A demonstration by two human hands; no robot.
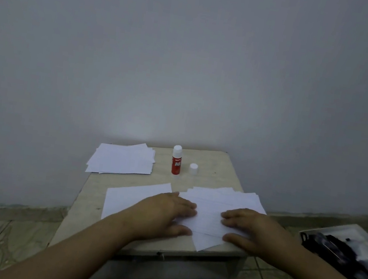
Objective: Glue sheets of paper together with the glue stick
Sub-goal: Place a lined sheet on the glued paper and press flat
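A fanned pile of white paper sheets (220, 207) at the front of the small beige table (226, 167) is pressed flat by both hands, probably so glued sheets stick. The left hand (167, 211) and right hand (248, 230) are laid open, fingers straight. The red glue stick (176, 161) is stood upright behind, uncapped, its white cap (193, 168) set just beside it. More white sheets (122, 159) are stacked at the back left.

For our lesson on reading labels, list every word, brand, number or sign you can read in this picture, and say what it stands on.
"GLUE STICK": white letters on the red body of the glue stick, read with some doubt, since the print is small.
A smaller line above it on the same label: too blurred to read.
Sheets of paper: no print to be seen.
Loose white cap: no marking to be seen.
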